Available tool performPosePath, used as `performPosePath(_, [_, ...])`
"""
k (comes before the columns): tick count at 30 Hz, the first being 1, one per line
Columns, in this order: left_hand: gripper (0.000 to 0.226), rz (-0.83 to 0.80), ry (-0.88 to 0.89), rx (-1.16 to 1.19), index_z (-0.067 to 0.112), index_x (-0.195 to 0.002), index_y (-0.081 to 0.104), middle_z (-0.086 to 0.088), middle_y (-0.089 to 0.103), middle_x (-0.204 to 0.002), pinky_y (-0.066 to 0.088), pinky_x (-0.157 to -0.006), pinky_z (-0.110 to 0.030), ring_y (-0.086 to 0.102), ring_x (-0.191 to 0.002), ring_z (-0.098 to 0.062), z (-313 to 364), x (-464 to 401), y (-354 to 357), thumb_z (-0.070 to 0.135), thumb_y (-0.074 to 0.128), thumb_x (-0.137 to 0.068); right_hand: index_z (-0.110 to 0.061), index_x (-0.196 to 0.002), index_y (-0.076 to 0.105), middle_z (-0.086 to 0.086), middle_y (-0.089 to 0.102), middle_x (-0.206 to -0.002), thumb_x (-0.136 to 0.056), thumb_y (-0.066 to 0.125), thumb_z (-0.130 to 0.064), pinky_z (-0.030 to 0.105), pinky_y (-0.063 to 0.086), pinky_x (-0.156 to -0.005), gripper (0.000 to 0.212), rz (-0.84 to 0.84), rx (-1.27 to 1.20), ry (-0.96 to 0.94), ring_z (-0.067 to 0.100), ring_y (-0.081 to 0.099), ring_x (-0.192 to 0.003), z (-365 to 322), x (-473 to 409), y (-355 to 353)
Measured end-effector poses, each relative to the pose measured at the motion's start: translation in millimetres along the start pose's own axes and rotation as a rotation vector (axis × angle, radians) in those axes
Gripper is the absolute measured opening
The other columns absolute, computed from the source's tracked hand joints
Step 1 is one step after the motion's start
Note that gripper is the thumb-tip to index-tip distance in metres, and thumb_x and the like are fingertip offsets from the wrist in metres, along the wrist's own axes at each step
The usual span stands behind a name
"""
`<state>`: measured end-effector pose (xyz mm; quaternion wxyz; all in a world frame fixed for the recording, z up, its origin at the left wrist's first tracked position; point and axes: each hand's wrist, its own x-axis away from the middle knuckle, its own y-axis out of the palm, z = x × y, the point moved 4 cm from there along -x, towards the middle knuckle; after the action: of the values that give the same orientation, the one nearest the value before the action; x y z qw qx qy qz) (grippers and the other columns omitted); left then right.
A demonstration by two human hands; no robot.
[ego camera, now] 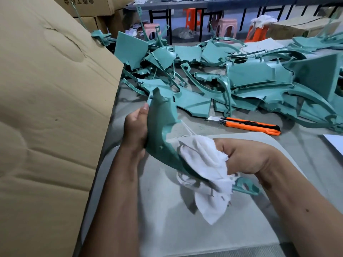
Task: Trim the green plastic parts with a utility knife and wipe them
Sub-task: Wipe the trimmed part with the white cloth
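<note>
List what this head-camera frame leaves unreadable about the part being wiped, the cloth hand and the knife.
- Green part, head view: its lower stretch is covered by the white cloth.
- Right hand: its fingertips are buried in the cloth.
- Left hand: its fingers are behind the part; only the thumb shows.
- Utility knife: its blade tip is too small to judge.
- Cardboard box: cut off by the left edge; contents unseen.

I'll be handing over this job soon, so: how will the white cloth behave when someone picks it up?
Probably floppy: the white cloth bunches in the right hand and its loose end droops below the green part. Likely light, since it hangs in soft folds. Frayed threads may snag on part edges.
</note>
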<state>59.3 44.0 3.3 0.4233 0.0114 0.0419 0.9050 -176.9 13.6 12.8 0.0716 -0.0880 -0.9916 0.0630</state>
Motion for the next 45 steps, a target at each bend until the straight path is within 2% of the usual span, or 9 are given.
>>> performPosePath(8, [0.034,-0.062,-0.025,0.11,0.01,-0.091,0.06,0.001,0.065,-0.064,0.048,-0.05,-0.019,0.059,-0.052,-0.01,5,2,2,0.029,0.039,-0.11,-0.023,-0.075,0.085,-0.005,0.076,-0.07,-0.062,0.078,0.001,0.017,0.057,-0.056,0.028,0.291,-0.393,-0.148,0.005,0.072,-0.061,1,17,-22])
performPosePath(12, [0.033,-0.026,-0.005,0.139,0.018,-0.083,0.06,0.009,0.06,-0.053,0.042,-0.043,-0.015,0.054,-0.043,-0.005,5,-2,-9,0.029,0.043,-0.109,-0.01,-0.116,0.077,0.001,0.077,-0.088,-0.086,0.071,-0.02,0.026,0.06,-0.063,0.032,0.56,-0.865,-0.385,0.012,0.072,-0.071,-3,14,-38])
performPosePath(17, [0.037,0.039,0.02,0.057,0.015,-0.082,0.066,0.006,0.068,-0.065,0.049,-0.053,-0.022,0.06,-0.057,-0.01,0,-4,1,0.029,0.045,-0.109,-0.015,-0.115,0.067,0.002,0.077,-0.101,-0.11,0.047,-0.014,0.029,0.06,-0.068,0.02,0.966,-0.559,-0.296,0.017,0.07,-0.084,2,-6,-43])
performPosePath(22, [0.045,-0.009,0.087,-0.158,-0.001,-0.088,0.065,-0.022,0.069,-0.084,0.051,-0.069,-0.043,0.056,-0.076,-0.023,-6,-2,17,0.036,0.045,-0.106,0.001,-0.102,0.062,0.013,0.072,-0.08,-0.106,0.054,-0.017,0.032,0.053,-0.059,0.02,0.78,-0.37,-0.264,0.031,0.062,-0.07,2,-18,-28])
performPosePath(26, [0.049,-0.07,0.12,-0.304,-0.006,-0.089,0.062,-0.027,0.069,-0.087,0.05,-0.072,-0.049,0.053,-0.077,-0.022,-9,0,22,0.038,0.046,-0.105,-0.027,-0.085,0.073,-0.004,0.07,-0.074,-0.081,0.079,-0.027,0.025,0.05,-0.06,0.007,0.537,0.035,-0.296,0.013,0.061,-0.063,-10,-18,-14])
performPosePath(33, [0.046,-0.142,0.098,-0.404,0.007,-0.099,0.066,-0.02,0.072,-0.098,0.056,-0.084,-0.055,0.067,-0.087,-0.039,-12,3,29,0.049,0.047,-0.101,-0.009,-0.088,0.073,0.015,0.06,-0.07,-0.09,0.077,-0.022,0.031,0.044,-0.045,0.014,0.81,-0.16,-0.376,0.024,0.053,-0.052,-11,-15,-21])
performPosePath(37, [0.038,-0.154,0.45,-0.371,0.024,-0.124,0.067,0.003,0.067,-0.118,0.051,-0.093,-0.032,0.063,-0.107,-0.011,7,15,29,0.038,0.045,-0.097,-0.007,-0.082,0.072,0.01,0.062,-0.062,-0.099,0.069,-0.017,0.024,0.042,-0.04,0.02,1.111,-0.399,-0.323,0.018,0.053,-0.044,-6,-8,-38])
performPosePath(41, [0.06,-0.479,0.515,-0.328,0.019,-0.136,0.062,0.003,0.061,-0.139,0.04,-0.115,-0.038,0.052,-0.135,-0.013,8,33,52,0.006,0.044,-0.08,-0.012,-0.105,0.057,0.001,0.055,-0.049,-0.1,0.063,-0.011,0.017,0.027,-0.036,0.008,1.338,-0.585,-0.234,0.013,0.045,-0.036,5,-4,-46])
performPosePath(45, [0.044,-0.551,0.464,-0.217,0.023,-0.135,0.063,0.004,0.07,-0.126,0.05,-0.102,-0.029,0.063,-0.121,-0.011,7,45,63,0.03,0.05,-0.094,-0.018,-0.092,0.039,-0.001,0.053,-0.043,-0.099,0.058,-0.011,0.019,0.028,-0.037,0.021,1.476,-0.468,-0.18,0.014,0.044,-0.034,10,3,-53])
